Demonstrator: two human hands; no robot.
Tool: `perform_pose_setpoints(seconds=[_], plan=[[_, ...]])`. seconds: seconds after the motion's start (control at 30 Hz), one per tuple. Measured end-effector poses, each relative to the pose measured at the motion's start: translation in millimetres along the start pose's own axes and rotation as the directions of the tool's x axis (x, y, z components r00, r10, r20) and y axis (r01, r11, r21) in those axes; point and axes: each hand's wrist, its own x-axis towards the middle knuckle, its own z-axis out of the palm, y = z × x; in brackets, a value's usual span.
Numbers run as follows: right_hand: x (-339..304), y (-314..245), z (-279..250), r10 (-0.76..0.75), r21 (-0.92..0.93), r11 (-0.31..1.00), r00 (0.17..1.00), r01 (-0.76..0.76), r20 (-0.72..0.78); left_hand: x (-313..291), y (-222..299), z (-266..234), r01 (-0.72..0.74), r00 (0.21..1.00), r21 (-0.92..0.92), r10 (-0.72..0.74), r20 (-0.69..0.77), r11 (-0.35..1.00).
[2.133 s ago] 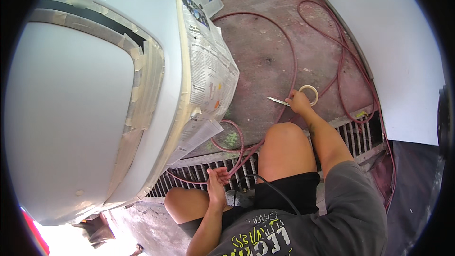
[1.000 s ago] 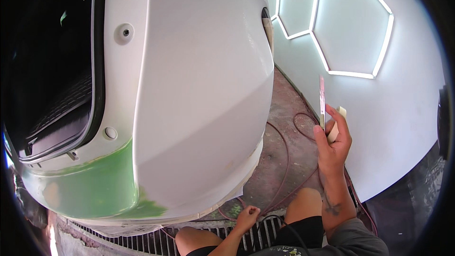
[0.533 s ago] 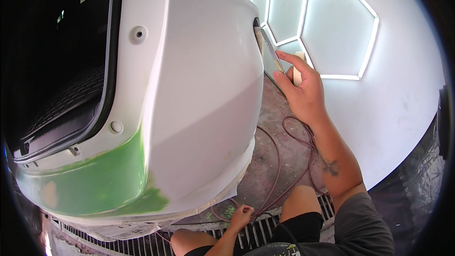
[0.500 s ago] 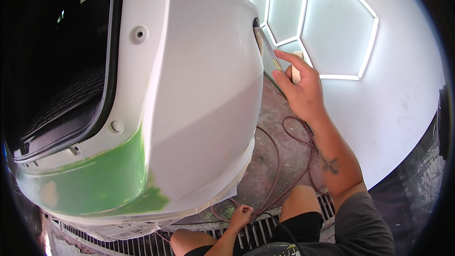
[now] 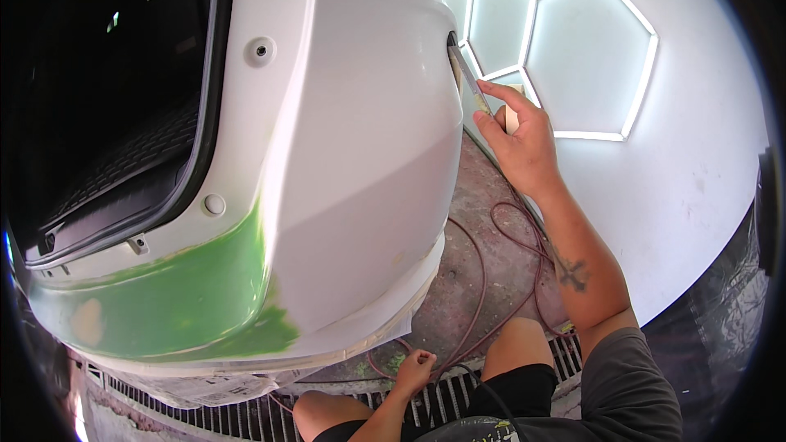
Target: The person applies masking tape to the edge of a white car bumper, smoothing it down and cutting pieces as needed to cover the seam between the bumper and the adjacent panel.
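Observation:
My right hand point(image 5: 524, 135) is raised beside the white car body point(image 5: 368, 106), pinching a thin flat metal blade point(image 5: 470, 82) between thumb and forefinger. The blade's far end reaches the dark slot point(image 5: 453, 39) in the panel's side; its tip is hard to see. A cream-coloured roll point(image 5: 514, 109), looking like masking tape, rests within the other fingers of that hand. Low in front, by my knees, my left hand point(image 5: 416, 370) is closed with its fingers curled together. What it holds, if anything, is hidden.
A sanded green patch point(image 5: 188, 299) covers the lower corner of the body, above masking paper point(image 5: 205, 389). A reddish hose point(image 5: 481, 278) loops over the floor near a metal grating point(image 5: 446, 401). Hexagonal lights reflect in a large white panel point(image 5: 688, 123) on the right.
The car body sits slightly further right in view. My right hand keeps its pinch on the blade at the slot, and my left hand stays about where it was.

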Motion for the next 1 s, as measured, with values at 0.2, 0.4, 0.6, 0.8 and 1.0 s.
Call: perform_pose_setpoints(seconds=[0.2, 0.4, 0.6, 0.8, 1.0], plan=[[0.9, 4.1, 2.3, 0.000, -0.035, 0.999, 1.000, -0.001, -0.008, 1.6, -2.1, -0.4, -0.054, 0.998, 0.070, 0.055, -0.010, 0.996], [0.8, -7.3, 8.0, 0.000, -0.087, 0.996, 1.000, -0.002, -0.028, 3.1, -6.4, -3.0, -0.061, 0.998, 0.066, 0.063, -0.020, 0.996], [0.6, -12.9, 6.7, 0.044, -0.128, 0.991, 0.999, -0.046, -0.019, -6.8, 9.3, -2.8, -0.051, 0.998, 0.037, 0.052, -0.021, 0.998], [4.3, -15.9, 6.5, 0.027, -0.168, 0.985, 1.000, -0.029, -0.013, -4.3, 5.4, -3.7, -0.065, 0.998, 0.066, 0.066, -0.017, 0.996], [2.1, -17.0, 6.9, 0.038, -0.168, 0.985, 0.999, -0.040, -0.015, -1.2, -0.5, -5.0, -0.031, 1.000, -0.013, 0.031, 0.001, 0.999]])
